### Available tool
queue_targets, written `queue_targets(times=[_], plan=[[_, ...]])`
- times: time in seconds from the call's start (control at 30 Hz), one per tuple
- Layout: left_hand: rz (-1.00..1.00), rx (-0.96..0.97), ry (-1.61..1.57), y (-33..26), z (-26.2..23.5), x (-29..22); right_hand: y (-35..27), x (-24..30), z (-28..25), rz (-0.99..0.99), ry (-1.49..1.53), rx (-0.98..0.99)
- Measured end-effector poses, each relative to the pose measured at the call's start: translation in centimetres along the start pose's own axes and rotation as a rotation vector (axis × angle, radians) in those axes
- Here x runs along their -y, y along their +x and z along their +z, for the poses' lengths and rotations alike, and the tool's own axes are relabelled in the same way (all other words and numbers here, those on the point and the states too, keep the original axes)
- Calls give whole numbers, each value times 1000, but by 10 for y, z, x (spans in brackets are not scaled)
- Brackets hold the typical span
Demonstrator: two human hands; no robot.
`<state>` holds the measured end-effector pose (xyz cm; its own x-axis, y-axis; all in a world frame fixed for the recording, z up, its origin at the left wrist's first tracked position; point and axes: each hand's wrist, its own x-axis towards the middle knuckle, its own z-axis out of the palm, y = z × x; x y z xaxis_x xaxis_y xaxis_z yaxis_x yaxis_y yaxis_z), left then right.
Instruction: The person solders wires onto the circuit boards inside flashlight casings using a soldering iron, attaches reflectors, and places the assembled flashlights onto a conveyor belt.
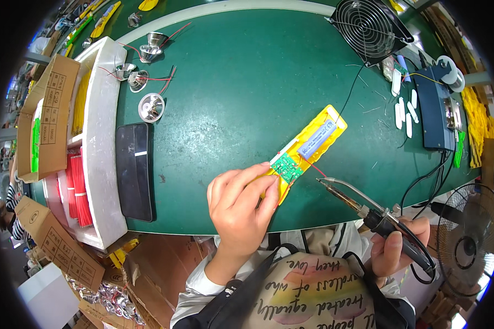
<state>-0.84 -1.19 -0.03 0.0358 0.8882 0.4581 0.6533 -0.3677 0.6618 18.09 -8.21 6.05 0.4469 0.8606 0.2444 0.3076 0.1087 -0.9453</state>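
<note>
Circuit board (pixel 286 168) and battery (pixel 317 140) already sit in the yellow housing (pixel 324 147) pinched by the left hand (pixel 237 205); right hand (pixel 396 249), beside it, grips a soldering iron (pixel 376 220); red wire (pixel 315 168) apparently unjoined

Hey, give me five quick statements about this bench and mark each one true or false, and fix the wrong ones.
1. The left hand grips the yellow case at its circuit board end. True.
2. The right hand holds a screwdriver. False: it holds a soldering iron.
3. A blue battery lies in the yellow case. True.
4. The soldering iron's tip touches the circuit board. False: it is apart from it.
5. The phone lies to the right of the white foam box. True.
</note>
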Motion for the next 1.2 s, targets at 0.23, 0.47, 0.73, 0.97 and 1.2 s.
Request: queue_targets(times=[0.23,0.47,0.73,0.97,1.2], plan=[[16,-34,43,-5,3,1,-8,-7,-14,-7,55,-23],[-15,-53,11,-4,2,-3,-14,-18,-29,2,133,-42],[27,50,42,2,-11,-7,-16,-28,-45,39,214,-153],[-69,145,15,5,-26,-19,-7,-46,-60,71,212,-242],[64,544,344,49,-13,-56,16,-56,-66,69,270,-290]])
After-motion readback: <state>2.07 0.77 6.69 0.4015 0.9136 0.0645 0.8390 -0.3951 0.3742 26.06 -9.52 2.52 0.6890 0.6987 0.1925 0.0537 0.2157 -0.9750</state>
